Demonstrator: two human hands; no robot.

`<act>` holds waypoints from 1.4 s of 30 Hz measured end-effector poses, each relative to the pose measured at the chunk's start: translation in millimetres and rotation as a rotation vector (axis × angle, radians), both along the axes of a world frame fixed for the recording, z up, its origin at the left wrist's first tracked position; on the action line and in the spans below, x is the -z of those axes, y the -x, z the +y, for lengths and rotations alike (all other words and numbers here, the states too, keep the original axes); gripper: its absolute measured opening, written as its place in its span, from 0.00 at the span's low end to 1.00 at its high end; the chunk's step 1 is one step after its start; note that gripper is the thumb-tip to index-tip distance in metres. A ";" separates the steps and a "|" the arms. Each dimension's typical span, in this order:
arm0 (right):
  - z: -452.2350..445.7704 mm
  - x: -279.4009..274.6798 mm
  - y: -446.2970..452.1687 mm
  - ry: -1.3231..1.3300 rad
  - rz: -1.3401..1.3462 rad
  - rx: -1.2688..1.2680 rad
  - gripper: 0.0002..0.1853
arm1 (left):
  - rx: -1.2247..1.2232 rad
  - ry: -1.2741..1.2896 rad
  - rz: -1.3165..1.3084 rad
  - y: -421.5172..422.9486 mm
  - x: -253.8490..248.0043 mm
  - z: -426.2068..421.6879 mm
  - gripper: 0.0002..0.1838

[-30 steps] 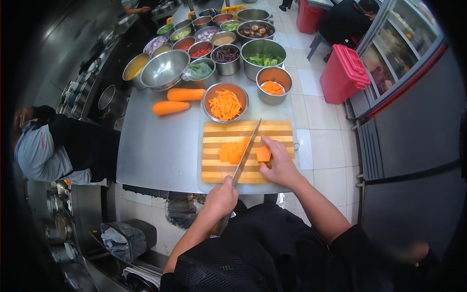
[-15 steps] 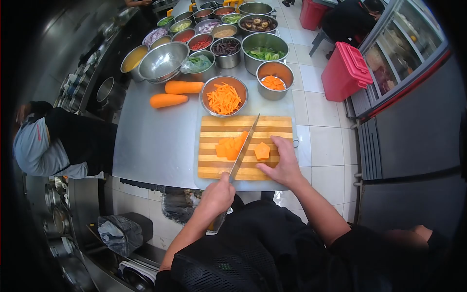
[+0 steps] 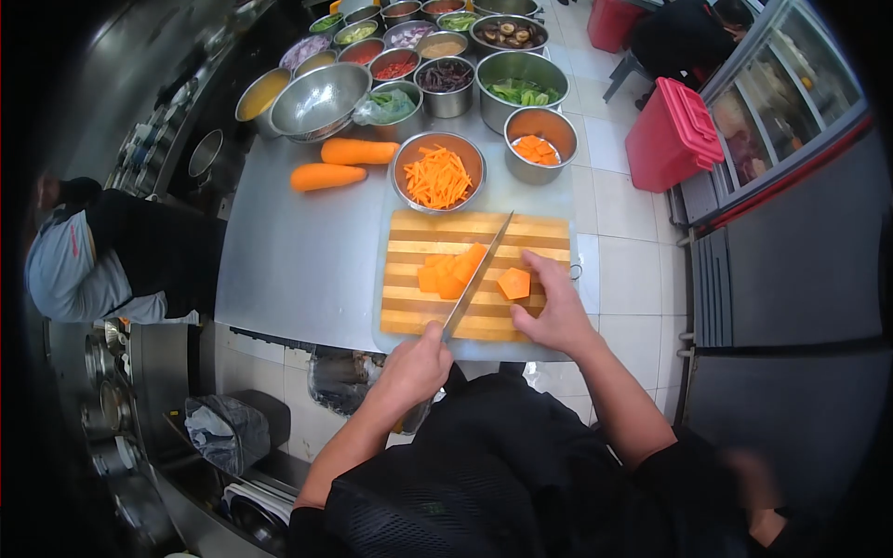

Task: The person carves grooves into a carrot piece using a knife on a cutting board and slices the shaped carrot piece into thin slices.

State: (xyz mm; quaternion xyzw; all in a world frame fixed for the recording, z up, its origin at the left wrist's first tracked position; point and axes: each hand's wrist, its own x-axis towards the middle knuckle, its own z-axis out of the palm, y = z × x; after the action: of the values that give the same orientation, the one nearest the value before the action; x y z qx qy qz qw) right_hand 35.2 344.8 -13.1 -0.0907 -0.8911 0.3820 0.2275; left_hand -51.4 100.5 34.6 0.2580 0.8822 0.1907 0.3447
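Note:
My left hand (image 3: 415, 372) grips a kitchen knife (image 3: 480, 275) by its handle, the blade slanting up across the striped wooden cutting board (image 3: 409, 318). Against the blade's left side lie overlapping carrot slices (image 3: 450, 272). To the right of the blade sits a five-sided carrot chunk (image 3: 513, 284). Beside that chunk, my right hand (image 3: 563, 312) is open, thumb and fingers spread around its right side; contact with it is not clear. Just beyond the board stand a bowl of carrot strips (image 3: 438, 179) and a pot with carrot slices (image 3: 536, 149). Two whole peeled carrots (image 3: 327, 177) lie to the left.
Several metal pots and bowls crowd the far end of the steel table (image 3: 279, 251), including an empty colander bowl (image 3: 321, 100). A red bin (image 3: 672, 135) and a glass-door fridge (image 3: 781, 84) stand right. A person (image 3: 112, 251) is at the left, another sits far right.
The view has shifted slightly, so the board appears a little higher and further right. My right hand has eased a bit to the right of the carrot chunk; the knife stays in my left hand.

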 end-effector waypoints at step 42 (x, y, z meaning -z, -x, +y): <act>3.3 -26.9 14.8 0.175 -0.304 -0.035 0.13 | 0.130 -0.062 0.086 -14.2 -41.3 -0.3 0.11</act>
State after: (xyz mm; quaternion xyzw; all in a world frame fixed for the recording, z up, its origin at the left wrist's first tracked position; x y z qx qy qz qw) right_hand 20.4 348.1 13.9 -0.1515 -0.8799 0.4440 0.0749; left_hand -37.2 100.2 75.9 0.3331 0.8713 0.1840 0.3099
